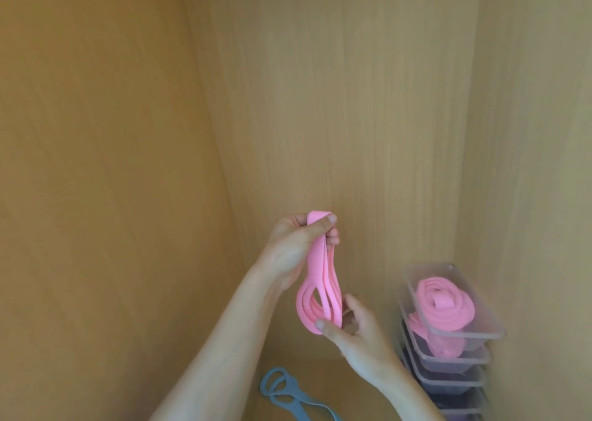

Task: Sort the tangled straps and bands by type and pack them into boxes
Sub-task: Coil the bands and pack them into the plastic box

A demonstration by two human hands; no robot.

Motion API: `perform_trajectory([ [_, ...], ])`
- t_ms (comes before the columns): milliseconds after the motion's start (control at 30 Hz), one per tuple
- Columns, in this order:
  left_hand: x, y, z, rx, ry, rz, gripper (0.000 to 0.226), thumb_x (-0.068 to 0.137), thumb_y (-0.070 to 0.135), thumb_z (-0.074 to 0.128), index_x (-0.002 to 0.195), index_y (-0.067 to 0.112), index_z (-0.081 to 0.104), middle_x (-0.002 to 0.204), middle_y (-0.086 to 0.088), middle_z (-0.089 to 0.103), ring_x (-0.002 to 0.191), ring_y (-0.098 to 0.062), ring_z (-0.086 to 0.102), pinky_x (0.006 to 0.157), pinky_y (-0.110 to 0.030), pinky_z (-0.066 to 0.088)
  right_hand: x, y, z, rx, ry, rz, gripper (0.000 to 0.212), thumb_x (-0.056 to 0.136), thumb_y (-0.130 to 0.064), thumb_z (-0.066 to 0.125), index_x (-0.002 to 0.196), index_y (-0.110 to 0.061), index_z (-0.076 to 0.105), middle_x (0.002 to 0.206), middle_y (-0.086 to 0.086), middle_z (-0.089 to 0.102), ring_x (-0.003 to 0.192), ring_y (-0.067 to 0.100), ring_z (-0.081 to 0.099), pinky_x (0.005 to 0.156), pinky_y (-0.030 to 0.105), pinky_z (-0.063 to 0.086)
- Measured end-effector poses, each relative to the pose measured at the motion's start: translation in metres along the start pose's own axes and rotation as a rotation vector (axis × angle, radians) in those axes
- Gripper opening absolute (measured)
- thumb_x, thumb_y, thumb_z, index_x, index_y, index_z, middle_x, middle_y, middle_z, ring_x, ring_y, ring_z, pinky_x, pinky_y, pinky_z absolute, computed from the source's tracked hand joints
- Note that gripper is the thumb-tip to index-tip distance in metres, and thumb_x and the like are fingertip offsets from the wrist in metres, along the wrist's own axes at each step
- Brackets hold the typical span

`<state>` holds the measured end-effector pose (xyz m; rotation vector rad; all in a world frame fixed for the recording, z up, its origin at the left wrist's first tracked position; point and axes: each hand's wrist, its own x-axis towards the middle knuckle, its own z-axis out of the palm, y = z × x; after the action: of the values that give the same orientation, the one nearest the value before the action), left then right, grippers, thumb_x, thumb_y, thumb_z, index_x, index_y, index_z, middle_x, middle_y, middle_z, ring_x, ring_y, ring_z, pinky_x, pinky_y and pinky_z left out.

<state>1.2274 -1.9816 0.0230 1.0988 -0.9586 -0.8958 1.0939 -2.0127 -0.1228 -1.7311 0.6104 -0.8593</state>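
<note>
A pink band [315, 286], folded into several hanging loops, is held up in front of a wooden wall. My left hand [298, 244] grips its upper fold between thumb and fingers. My right hand [349, 327] pinches the bottom of the loops, thumb pressed on the pink. A stack of clear plastic boxes [487, 334] stands in the right corner. The top box holds a coiled pink band [541, 308], and the one under it also shows pink. A blue band [282, 395] lies loose on the floor at the bottom.
Wooden panels [128, 132] enclose the space on the left, back and right. Lower boxes in the stack [455, 398] hold darker contents that I cannot make out.
</note>
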Motion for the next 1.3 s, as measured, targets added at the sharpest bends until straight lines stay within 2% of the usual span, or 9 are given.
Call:
perform_trajectory([
  [100, 0.003, 0.000, -0.004, -0.028, 0.054, -0.015, 0.010, 0.091, 0.010, 0.070, 0.097, 0.001, 0.071, 0.075, -0.007, 0.070, 0.069, -0.017, 0.067, 0.071, -0.028, 0.056, 0.000, 0.003, 0.005, -0.003, 0.087, -0.015, 0.008, 0.093, -0.018, 0.071, 0.095, -0.025, 0.068, 0.096, 0.003, 0.068, 0.083, 0.026, 0.064, 0.070, 0.030, 0.053],
  [233, 0.008, -0.006, -0.024, 0.132, 0.175, -0.055, 0.023, 0.092, 0.019, 0.072, 0.100, -0.002, 0.074, 0.086, -0.014, 0.076, 0.074, -0.020, 0.073, 0.067, -0.026, 0.060, -0.001, 0.010, 0.002, 0.035, 0.153, 0.027, 0.012, 0.094, -0.005, 0.065, 0.095, -0.015, 0.070, 0.085, 0.009, 0.072, 0.077, 0.034, 0.068, 0.069, 0.050, 0.056],
  [400, 0.015, -0.043, -0.065, 0.479, 0.403, -0.128, 0.036, 0.085, 0.033, 0.079, 0.078, -0.002, 0.072, 0.083, -0.015, 0.075, 0.069, -0.023, 0.073, 0.062, -0.029, 0.059, -0.008, 0.014, -0.006, 0.090, 0.062, 0.112, 0.016, 0.095, -0.003, 0.063, 0.094, -0.016, 0.073, 0.083, 0.006, 0.075, 0.062, 0.025, 0.067, 0.058, 0.039, 0.057],
  [533, 0.009, -0.086, -0.082, 0.831, 0.386, -0.236, 0.053, 0.082, 0.051, 0.076, 0.051, 0.014, 0.055, 0.050, -0.001, 0.048, 0.048, -0.018, 0.043, 0.055, -0.028, 0.034, -0.015, 0.008, -0.010, 0.182, -0.018, 0.123, 0.027, 0.095, -0.001, 0.061, 0.089, -0.021, 0.078, 0.080, 0.009, 0.073, 0.069, 0.023, 0.070, 0.058, 0.035, 0.058],
  [767, -0.019, -0.134, -0.077, 0.662, 0.167, -0.500, 0.076, 0.088, 0.066, 0.061, 0.092, -0.008, 0.072, 0.055, -0.005, 0.054, 0.037, -0.015, 0.048, 0.045, -0.022, 0.041, -0.016, -0.003, -0.022, 0.321, -0.170, 0.240, 0.016, 0.097, -0.009, 0.062, 0.096, -0.011, 0.078, 0.084, 0.011, 0.073, 0.074, 0.025, 0.068, 0.058, 0.034, 0.053],
  [900, -0.033, -0.149, -0.073, 0.604, 0.192, -0.530, 0.061, 0.089, 0.063, 0.061, 0.093, 0.002, 0.070, 0.075, -0.008, 0.061, 0.055, -0.017, 0.058, 0.055, -0.025, 0.047, -0.017, -0.004, -0.026, 0.272, -0.184, 0.282, 0.018, 0.084, -0.027, 0.067, 0.095, -0.018, 0.079, 0.081, 0.004, 0.072, 0.071, 0.020, 0.066, 0.057, 0.031, 0.052],
  [1000, -0.043, -0.156, -0.072, 0.512, 0.243, -0.347, 0.033, 0.092, 0.040, 0.069, 0.084, 0.010, 0.060, 0.079, -0.005, 0.062, 0.070, -0.020, 0.058, 0.068, -0.029, 0.047, -0.019, -0.002, -0.026, 0.262, -0.203, 0.278, 0.018, 0.083, -0.030, 0.064, 0.091, -0.023, 0.079, 0.079, 0.003, 0.072, 0.068, 0.022, 0.064, 0.054, 0.030, 0.049],
  [1167, -0.066, -0.146, -0.066, 0.275, 0.000, -0.354, 0.066, 0.098, 0.069, 0.036, 0.111, 0.017, 0.074, 0.108, -0.003, 0.077, 0.103, -0.018, 0.072, 0.087, -0.030, 0.057, -0.018, 0.000, -0.026, 0.229, -0.213, 0.270, 0.020, 0.084, -0.030, 0.065, 0.093, -0.022, 0.079, 0.086, 0.011, 0.075, 0.065, 0.024, 0.064, 0.053, 0.030, 0.049],
  [1300, -0.083, -0.142, -0.063, 0.290, -0.188, -0.273, 0.056, 0.088, 0.064, 0.058, 0.121, 0.020, 0.069, 0.120, -0.001, 0.073, 0.116, -0.017, 0.067, 0.101, -0.034, 0.051, -0.016, 0.000, -0.027, 0.221, -0.246, 0.267, 0.018, 0.083, -0.030, 0.065, 0.090, -0.021, 0.080, 0.078, 0.013, 0.074, 0.065, 0.027, 0.065, 0.051, 0.029, 0.050],
])
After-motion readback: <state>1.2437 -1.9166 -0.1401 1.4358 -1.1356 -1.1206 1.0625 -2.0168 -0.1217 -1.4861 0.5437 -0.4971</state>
